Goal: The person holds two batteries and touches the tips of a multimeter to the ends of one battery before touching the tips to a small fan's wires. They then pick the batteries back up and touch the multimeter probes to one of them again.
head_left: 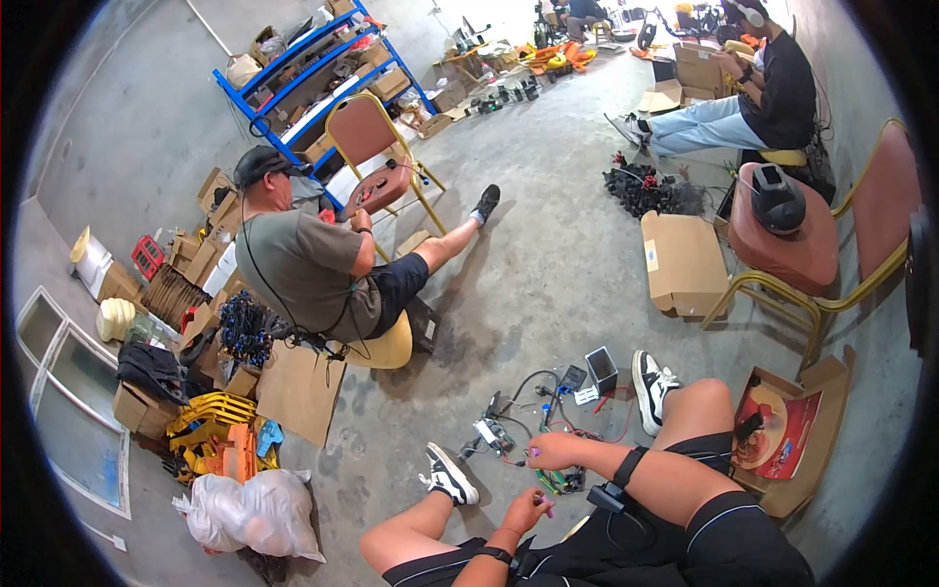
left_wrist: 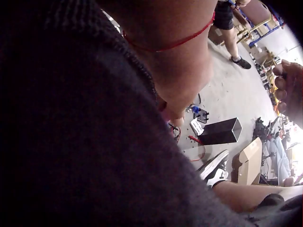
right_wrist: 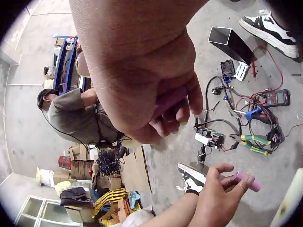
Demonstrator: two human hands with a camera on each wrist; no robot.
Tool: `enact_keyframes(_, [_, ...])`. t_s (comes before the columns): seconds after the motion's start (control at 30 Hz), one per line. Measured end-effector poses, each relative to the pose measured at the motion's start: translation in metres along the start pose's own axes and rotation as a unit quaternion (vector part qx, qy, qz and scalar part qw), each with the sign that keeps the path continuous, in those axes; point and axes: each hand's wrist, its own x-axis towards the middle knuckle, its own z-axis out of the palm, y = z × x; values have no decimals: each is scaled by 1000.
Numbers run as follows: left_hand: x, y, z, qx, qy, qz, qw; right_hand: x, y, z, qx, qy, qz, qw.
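My left hand (right_wrist: 218, 201) pinches a small pink-purple cylinder (right_wrist: 248, 181), shaped like a battery cell, between thumb and fingers. A similar purple cylinder (right_wrist: 171, 101) lies in the curled fingers of my right hand (head_left: 556, 451), held above the floor. Below the hands are pliers (right_wrist: 255, 144) with green-and-yellow handles, a multimeter (right_wrist: 277, 98) with leads, and a circuit board (right_wrist: 209, 137) wired to black cables. Farther off stands a black rectangular housing (right_wrist: 231, 43) beside a small fan (right_wrist: 227, 68). Dark fabric covers much of the left wrist view; the left fingertips are hidden there.
My shoes (head_left: 450, 476) flank the parts on the floor. An open cardboard box (head_left: 822, 430) with a red printed sheet sits beside my leg. Ahead on the left, a person (head_left: 303, 245) sits on a stool; a chair (head_left: 792, 235) stands at right. White plastic bags (head_left: 254, 514) lie at left.
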Motion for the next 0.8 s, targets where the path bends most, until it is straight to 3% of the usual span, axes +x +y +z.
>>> enact_keyframes(0.07, [1,-1,0,2,-20,-2,1000,2,3,2,0,6,-2,1000])
enact_keyframes(0.17, [1,11,-7,-50,26,-45,997,13,18,13,-50,-4,-9,999])
enact_keyframes(0.23, [12,3,-7,-302,102,-87,944,15,23,16,-132,-60,-5,989])
enact_keyframes(0.27, [11,8,-10,-301,102,-87,944,12,20,13,-132,-60,-5,989])
enact_keyframes(0.33, [10,19,-16,-485,121,-112,859,3,13,8,-143,-98,-34,984])
enact_keyframes(0.47, [5,29,-12,-548,91,-110,825,-6,9,6,-117,-72,-73,988])
enact_keyframes(0.53, [5,37,-7,-572,91,-122,806,-8,2,1,-132,-103,-69,983])
enact_keyframes(0.73, [-7,67,-14,-576,72,-121,806,-3,0,2,-200,-124,-53,970])
enact_keyframes(0.8, [-1,51,-9,-581,71,-109,804,-5,-1,-1,-196,-141,-55,969])
